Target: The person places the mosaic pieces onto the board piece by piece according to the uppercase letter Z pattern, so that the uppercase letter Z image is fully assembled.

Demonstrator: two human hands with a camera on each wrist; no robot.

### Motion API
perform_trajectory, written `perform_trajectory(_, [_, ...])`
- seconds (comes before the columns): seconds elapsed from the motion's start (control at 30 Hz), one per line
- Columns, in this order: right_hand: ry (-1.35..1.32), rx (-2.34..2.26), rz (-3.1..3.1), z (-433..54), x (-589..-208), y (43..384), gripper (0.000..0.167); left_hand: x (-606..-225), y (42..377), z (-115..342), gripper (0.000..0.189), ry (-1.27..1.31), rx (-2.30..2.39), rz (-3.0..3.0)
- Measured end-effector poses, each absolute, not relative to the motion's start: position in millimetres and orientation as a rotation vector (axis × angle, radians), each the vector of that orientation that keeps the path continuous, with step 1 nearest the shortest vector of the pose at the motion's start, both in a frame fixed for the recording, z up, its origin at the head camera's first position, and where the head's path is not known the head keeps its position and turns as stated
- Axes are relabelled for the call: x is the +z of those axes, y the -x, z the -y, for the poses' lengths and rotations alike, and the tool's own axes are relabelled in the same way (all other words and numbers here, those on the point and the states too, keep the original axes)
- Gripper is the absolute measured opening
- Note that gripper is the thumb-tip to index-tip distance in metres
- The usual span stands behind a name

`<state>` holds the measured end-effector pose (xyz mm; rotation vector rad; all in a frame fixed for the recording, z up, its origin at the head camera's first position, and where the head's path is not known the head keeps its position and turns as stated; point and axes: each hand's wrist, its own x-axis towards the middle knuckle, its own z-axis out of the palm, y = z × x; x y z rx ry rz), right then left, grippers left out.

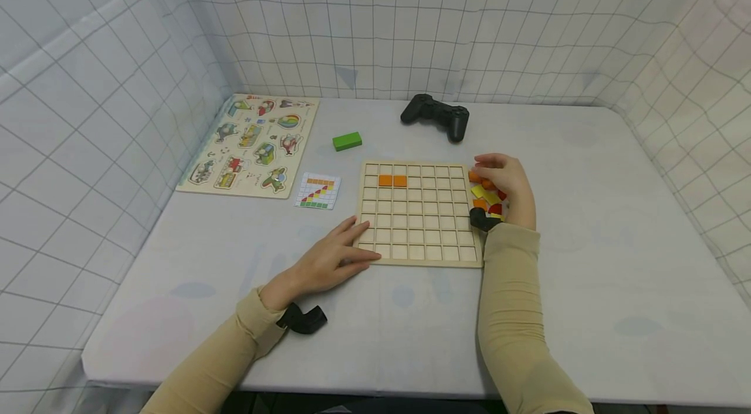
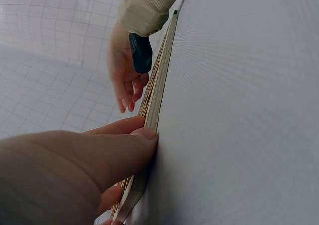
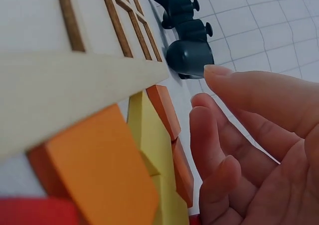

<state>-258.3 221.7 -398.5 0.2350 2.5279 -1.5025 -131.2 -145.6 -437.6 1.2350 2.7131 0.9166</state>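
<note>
A wooden grid board (image 1: 416, 218) lies flat, with two orange square tiles (image 1: 392, 180) side by side near its upper left. My left hand (image 1: 328, 261) rests on the board's lower-left corner, fingers fairly straight. In the left wrist view, its thumb (image 2: 142, 137) touches the board's side edge. Over a small heap of wooden pieces at the board's right side hovers my right hand (image 1: 512, 182), fingers loosely bent. Up close in the right wrist view, no piece shows between the fingertips; orange (image 3: 99, 165), yellow (image 3: 152, 135) and red (image 3: 37, 212) pieces lie beside the hand.
Left of the board lies a pattern card (image 1: 317, 191) with coloured squares. Farther left is a picture puzzle board (image 1: 249, 147). Behind the grid board are a green block (image 1: 347, 141) and a black game controller (image 1: 435, 115). Grid-patterned curtains (image 1: 446, 23) enclose the table.
</note>
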Motion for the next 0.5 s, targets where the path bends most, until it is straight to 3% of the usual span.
perform_trajectory(0.5, [-0.295, -1.47, -2.517, -222.7, -401.5, 255.9, 0.045, -436.2, 130.7, 145.4, 0.024, -1.249, 0.903, -2.72])
